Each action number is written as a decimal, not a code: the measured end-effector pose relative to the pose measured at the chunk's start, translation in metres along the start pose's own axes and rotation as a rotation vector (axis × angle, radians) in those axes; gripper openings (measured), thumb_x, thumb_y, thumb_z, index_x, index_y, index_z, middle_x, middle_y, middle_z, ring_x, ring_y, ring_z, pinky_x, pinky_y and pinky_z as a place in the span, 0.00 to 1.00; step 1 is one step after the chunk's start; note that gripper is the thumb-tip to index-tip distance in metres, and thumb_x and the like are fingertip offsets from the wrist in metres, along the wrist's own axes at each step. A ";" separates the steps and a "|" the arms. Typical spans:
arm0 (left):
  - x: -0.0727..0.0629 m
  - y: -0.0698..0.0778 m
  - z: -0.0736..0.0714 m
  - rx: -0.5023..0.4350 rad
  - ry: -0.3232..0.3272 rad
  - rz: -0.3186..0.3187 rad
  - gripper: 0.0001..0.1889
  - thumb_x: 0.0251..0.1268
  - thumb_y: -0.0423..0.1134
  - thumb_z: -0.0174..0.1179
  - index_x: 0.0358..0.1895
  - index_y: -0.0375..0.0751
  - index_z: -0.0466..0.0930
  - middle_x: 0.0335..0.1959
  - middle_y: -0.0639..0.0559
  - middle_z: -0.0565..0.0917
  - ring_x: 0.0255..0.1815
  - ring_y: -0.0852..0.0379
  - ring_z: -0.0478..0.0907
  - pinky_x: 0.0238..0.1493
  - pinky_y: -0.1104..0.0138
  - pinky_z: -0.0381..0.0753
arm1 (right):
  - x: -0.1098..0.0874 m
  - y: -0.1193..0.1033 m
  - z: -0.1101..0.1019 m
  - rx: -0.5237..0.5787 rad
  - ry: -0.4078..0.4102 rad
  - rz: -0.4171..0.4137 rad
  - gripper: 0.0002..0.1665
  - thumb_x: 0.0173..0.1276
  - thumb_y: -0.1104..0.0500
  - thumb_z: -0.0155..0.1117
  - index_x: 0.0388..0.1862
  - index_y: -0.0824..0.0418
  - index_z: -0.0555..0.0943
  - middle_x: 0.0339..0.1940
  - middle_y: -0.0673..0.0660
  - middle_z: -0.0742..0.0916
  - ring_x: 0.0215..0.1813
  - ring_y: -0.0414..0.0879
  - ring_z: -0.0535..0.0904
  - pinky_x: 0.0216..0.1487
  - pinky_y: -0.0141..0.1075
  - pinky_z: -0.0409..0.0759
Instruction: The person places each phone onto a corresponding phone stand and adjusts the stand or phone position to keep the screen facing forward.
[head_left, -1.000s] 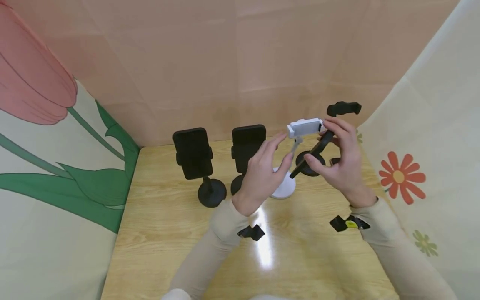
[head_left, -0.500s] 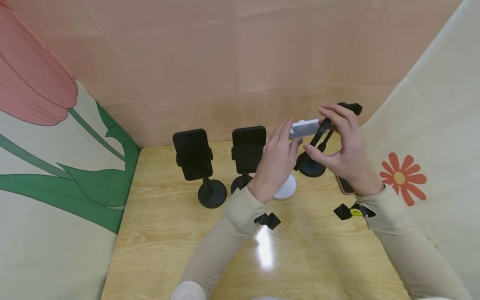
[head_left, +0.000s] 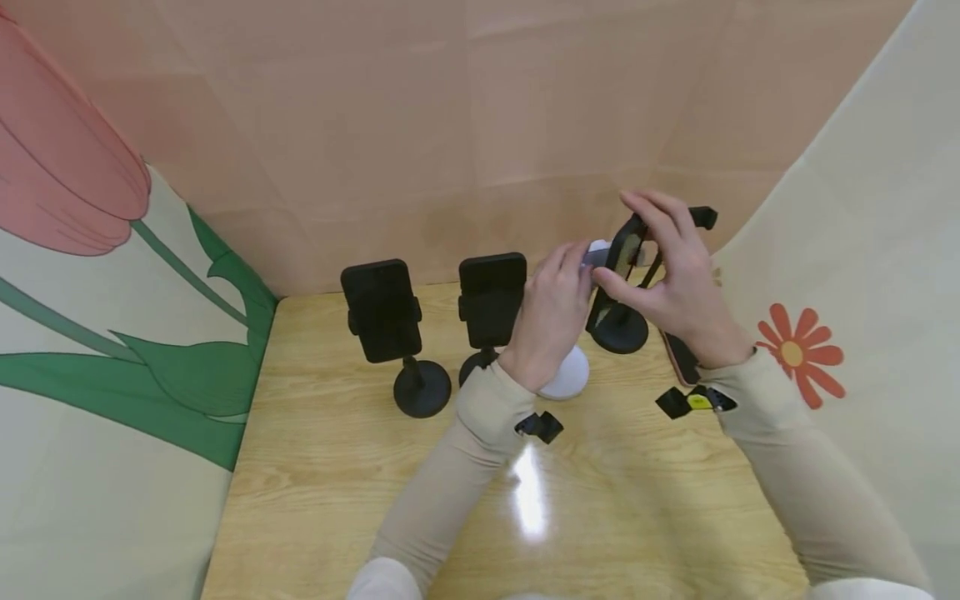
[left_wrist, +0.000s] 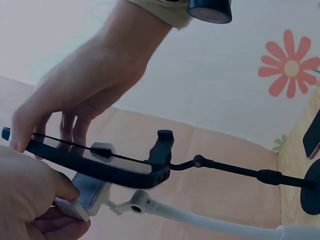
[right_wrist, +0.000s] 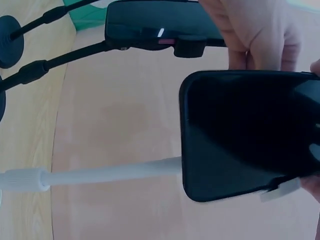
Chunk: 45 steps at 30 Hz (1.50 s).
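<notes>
Above the desk [head_left: 322, 500], toward its far right corner, the right hand [head_left: 678, 283] held the phone [right_wrist: 240, 130] by its edges, thumb and fingers spread, while the left hand [head_left: 551, 317] gripped one end of the white clamp [left_wrist: 72, 208]. The clamp's white base [head_left: 568, 377] stood on the desk, nearer the far edge than the near one. The phone was tilted, right up against the clamp; whether it was seated between the jaws could not be told. Done well, this step probably called for the left hand to brace the clamp, since its joint [left_wrist: 140, 201] looked apt to swivel, and for the right to bring the phone's back flat to the pad before easing off. Elbow room mattered too: a black stand [head_left: 621, 331] rose just beside, and a pink-edged phone [head_left: 682, 362] lay by the desk's right edge.
</notes>
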<state>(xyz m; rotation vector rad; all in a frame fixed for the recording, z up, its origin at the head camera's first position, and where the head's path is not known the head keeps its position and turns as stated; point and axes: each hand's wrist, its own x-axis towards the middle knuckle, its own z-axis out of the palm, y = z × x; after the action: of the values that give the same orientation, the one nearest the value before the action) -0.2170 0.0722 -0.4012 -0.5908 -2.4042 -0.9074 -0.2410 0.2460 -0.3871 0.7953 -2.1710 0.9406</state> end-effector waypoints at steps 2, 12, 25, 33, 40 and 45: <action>0.000 -0.001 0.000 0.020 -0.003 0.018 0.15 0.77 0.34 0.59 0.60 0.33 0.81 0.53 0.45 0.85 0.53 0.53 0.85 0.59 0.70 0.83 | 0.001 0.004 0.004 0.002 0.000 0.010 0.55 0.62 0.24 0.65 0.74 0.60 0.73 0.71 0.65 0.74 0.67 0.61 0.72 0.66 0.39 0.71; -0.001 -0.004 -0.004 0.025 -0.028 0.034 0.16 0.76 0.33 0.59 0.62 0.33 0.82 0.51 0.44 0.85 0.50 0.53 0.85 0.56 0.71 0.84 | 0.005 0.017 0.026 0.059 0.121 -0.057 0.50 0.62 0.30 0.67 0.70 0.64 0.74 0.64 0.70 0.74 0.62 0.58 0.70 0.58 0.37 0.69; -0.002 -0.001 -0.005 0.027 -0.065 0.015 0.18 0.78 0.31 0.55 0.66 0.35 0.79 0.53 0.43 0.83 0.50 0.54 0.84 0.53 0.74 0.84 | 0.003 0.024 0.035 0.027 0.215 -0.065 0.46 0.59 0.30 0.68 0.63 0.64 0.75 0.57 0.74 0.73 0.59 0.62 0.68 0.58 0.42 0.69; -0.003 0.002 -0.005 0.008 -0.061 -0.015 0.17 0.80 0.34 0.54 0.65 0.37 0.80 0.51 0.43 0.83 0.48 0.53 0.83 0.51 0.71 0.86 | 0.001 0.025 0.038 0.001 0.251 -0.053 0.44 0.59 0.31 0.68 0.62 0.61 0.76 0.56 0.74 0.73 0.58 0.63 0.69 0.58 0.44 0.70; -0.003 0.004 -0.008 0.009 -0.076 -0.037 0.17 0.80 0.34 0.53 0.66 0.38 0.80 0.50 0.44 0.83 0.46 0.53 0.83 0.46 0.72 0.86 | 0.000 0.029 0.042 -0.011 0.286 -0.057 0.44 0.59 0.28 0.68 0.60 0.60 0.76 0.54 0.73 0.72 0.57 0.63 0.69 0.56 0.46 0.70; -0.001 0.004 -0.009 0.011 -0.089 -0.052 0.17 0.81 0.33 0.51 0.66 0.39 0.80 0.47 0.45 0.83 0.43 0.54 0.81 0.44 0.71 0.86 | 0.001 0.036 0.047 -0.007 0.329 -0.075 0.43 0.59 0.29 0.69 0.59 0.60 0.75 0.52 0.75 0.73 0.55 0.66 0.69 0.57 0.46 0.71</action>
<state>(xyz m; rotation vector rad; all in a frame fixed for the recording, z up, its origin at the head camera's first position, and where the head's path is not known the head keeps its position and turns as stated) -0.2112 0.0687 -0.3945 -0.5780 -2.5133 -0.9074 -0.2825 0.2293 -0.4259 0.6615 -1.8480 0.9514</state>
